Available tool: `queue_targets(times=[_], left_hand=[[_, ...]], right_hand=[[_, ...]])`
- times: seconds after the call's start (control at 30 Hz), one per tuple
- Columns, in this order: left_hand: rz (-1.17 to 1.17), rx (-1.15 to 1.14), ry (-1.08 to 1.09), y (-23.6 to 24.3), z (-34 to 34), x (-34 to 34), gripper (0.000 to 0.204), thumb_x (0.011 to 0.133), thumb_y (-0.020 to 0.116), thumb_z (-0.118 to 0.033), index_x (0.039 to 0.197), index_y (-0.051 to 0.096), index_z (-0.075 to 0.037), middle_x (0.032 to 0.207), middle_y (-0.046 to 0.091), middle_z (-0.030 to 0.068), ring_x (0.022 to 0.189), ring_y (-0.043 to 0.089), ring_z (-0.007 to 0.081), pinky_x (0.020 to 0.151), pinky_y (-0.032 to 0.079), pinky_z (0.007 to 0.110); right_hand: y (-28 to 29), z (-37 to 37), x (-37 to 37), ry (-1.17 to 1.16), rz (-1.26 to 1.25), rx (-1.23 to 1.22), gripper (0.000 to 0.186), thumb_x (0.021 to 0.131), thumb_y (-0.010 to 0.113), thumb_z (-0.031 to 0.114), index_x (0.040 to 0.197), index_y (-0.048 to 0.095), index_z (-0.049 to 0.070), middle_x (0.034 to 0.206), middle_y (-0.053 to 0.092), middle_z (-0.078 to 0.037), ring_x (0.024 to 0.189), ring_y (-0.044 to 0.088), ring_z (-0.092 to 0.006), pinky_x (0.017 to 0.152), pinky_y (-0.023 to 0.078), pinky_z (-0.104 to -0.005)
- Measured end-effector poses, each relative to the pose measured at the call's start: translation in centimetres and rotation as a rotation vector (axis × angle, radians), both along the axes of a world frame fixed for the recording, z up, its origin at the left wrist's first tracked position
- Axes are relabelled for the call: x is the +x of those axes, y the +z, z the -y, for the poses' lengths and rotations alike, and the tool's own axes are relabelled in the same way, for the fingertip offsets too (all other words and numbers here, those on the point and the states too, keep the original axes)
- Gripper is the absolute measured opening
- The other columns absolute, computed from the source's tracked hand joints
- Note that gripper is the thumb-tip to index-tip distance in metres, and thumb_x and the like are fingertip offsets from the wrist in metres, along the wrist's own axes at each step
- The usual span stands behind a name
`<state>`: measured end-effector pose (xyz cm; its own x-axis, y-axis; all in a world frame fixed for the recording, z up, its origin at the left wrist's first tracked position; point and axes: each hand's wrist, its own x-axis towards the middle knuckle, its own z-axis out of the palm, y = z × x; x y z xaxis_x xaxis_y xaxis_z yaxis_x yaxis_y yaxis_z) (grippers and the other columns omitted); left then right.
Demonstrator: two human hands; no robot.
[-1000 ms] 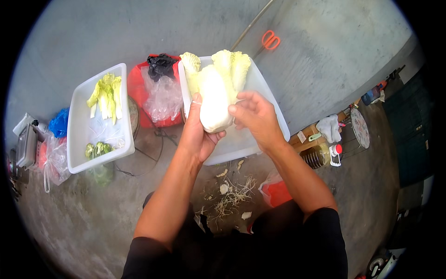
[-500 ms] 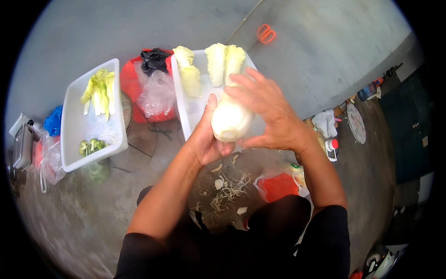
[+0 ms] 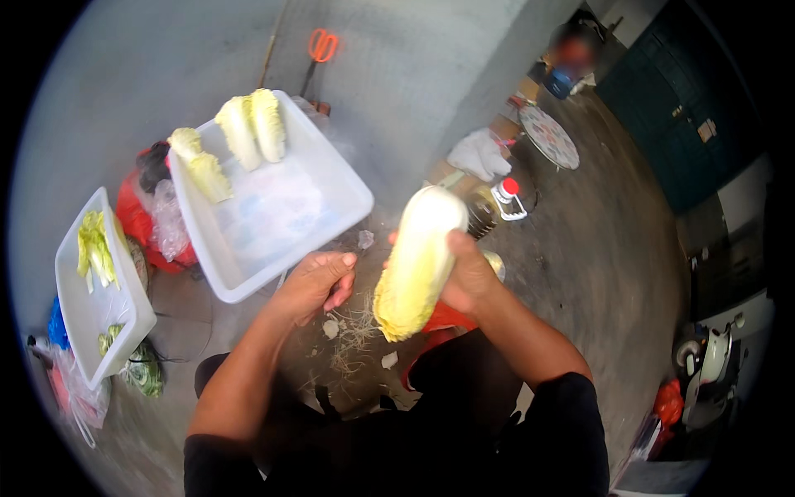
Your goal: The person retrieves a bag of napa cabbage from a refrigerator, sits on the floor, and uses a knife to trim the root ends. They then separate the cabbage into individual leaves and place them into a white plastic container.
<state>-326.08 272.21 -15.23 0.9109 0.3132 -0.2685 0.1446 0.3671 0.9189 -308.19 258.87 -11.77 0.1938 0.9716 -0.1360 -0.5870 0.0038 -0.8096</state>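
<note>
A long pale napa cabbage [image 3: 418,257] is tilted in my right hand [image 3: 470,273], its yellow leafy end pointing down toward my legs. My left hand [image 3: 317,283] is apart from it, fingers curled and thumb over them; whether it holds anything is hidden. Just beyond that hand is a large white plastic tray [image 3: 325,232] with pale cabbage leaves [image 3: 242,132] lying along its far and left sides.
A second tray [image 3: 141,298] at left holds greens, beside red and clear bags [image 3: 170,219]. Orange-handled scissors [image 3: 323,45] stand by the wall. Floor scraps [image 3: 348,340], a red-capped bottle [image 3: 508,199], a round board [image 3: 548,137] and a scooter [image 3: 704,356] surround me.
The cabbage has turned leafy end down and moved lower, now in my right hand alone. My left hand has let go and drawn left. The view has swung rightward.
</note>
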Motion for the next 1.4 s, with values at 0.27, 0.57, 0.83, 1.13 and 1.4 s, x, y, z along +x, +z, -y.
queue_targets(times=[0.27, 0.57, 0.83, 1.13, 1.4], left_hand=[[0.1, 1.074, 0.192, -10.3, 2.5, 16.5, 0.036, 0.081, 0.062, -0.022, 0.115, 0.056, -0.013, 0.092, 0.062, 0.0126, 0.081, 0.061, 0.0254, 0.065, 0.047, 0.035], [-0.205, 1.654, 0.222, -11.2, -0.6, 30.9, 0.033, 0.079, 0.059, -0.018, 0.111, 0.056, -0.012, 0.092, 0.062, 0.0117, 0.084, 0.061, 0.0328, 0.075, 0.048, 0.043], [-0.375, 1.559, -0.036, -9.8, -0.2, 26.4, 0.03, 0.077, 0.055, -0.014, 0.106, 0.057, -0.007, 0.091, 0.062, 0.0166, 0.082, 0.063, 0.0342, 0.07, 0.05, 0.042], [-0.442, 0.693, 0.07, -12.3, 2.4, 16.4, 0.027, 0.077, 0.056, -0.023, 0.094, 0.06, -0.002, 0.084, 0.063, 0.0232, 0.084, 0.062, 0.0361, 0.076, 0.048, 0.044], [-0.231, 1.302, 0.308, -7.3, 6.2, 8.1, 0.028, 0.082, 0.06, -0.028, 0.103, 0.061, -0.009, 0.085, 0.063, 0.0122, 0.076, 0.061, 0.0342, 0.065, 0.047, 0.041]], right_hand=[[0.3, 9.3, 3.9, -0.131, -0.134, -0.119, 0.078, 0.068, 0.072, 0.044, 0.127, 0.041, 0.003, 0.117, 0.054, -0.013, 0.106, 0.055, -0.0291, 0.091, 0.047, -0.0436], [-1.4, 9.4, 9.1, -0.05, -0.303, -0.073, 0.072, 0.073, 0.069, 0.029, 0.131, 0.038, 0.0, 0.126, 0.05, -0.017, 0.112, 0.052, -0.0284, 0.097, 0.042, -0.043], [-3.4, 9.6, 9.2, -0.029, -0.435, -0.128, 0.068, 0.078, 0.064, 0.03, 0.133, 0.035, 0.003, 0.13, 0.047, -0.02, 0.113, 0.052, -0.0289, 0.095, 0.044, -0.0436], [-2.6, 9.0, 7.7, 0.025, -0.264, -0.126, 0.065, 0.073, 0.066, 0.024, 0.128, 0.04, 0.003, 0.121, 0.054, -0.017, 0.102, 0.059, -0.0296, 0.086, 0.051, -0.0436], [-1.8, 8.5, 4.9, 0.056, -0.155, -0.016, 0.058, 0.072, 0.063, 0.02, 0.124, 0.042, 0.004, 0.119, 0.053, -0.015, 0.1, 0.058, -0.0308, 0.083, 0.051, -0.0451]])
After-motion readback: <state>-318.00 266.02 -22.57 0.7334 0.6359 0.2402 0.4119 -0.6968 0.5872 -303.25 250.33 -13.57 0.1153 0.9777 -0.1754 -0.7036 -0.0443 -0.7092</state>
